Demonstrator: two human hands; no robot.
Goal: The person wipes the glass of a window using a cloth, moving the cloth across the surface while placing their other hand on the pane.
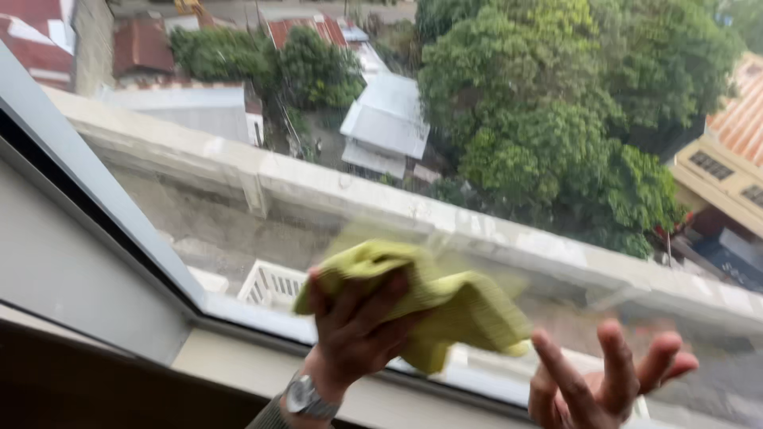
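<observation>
My left hand (350,330), with a silver wristwatch (306,397) on the wrist, grips a yellow-green cloth (445,302) and presses it against the window glass (238,214) near the bottom of the pane. The cloth bunches under my fingers and trails off to the right. My right hand (604,381) is at the lower right, palm up, fingers spread and curled, holding nothing. It hovers just right of the cloth's hanging end, not touching it.
A grey window frame (95,191) runs diagonally at the left and along the sill (238,361) below. Through the glass lie a concrete ledge (381,195), rooftops and dense green trees (556,103) far below.
</observation>
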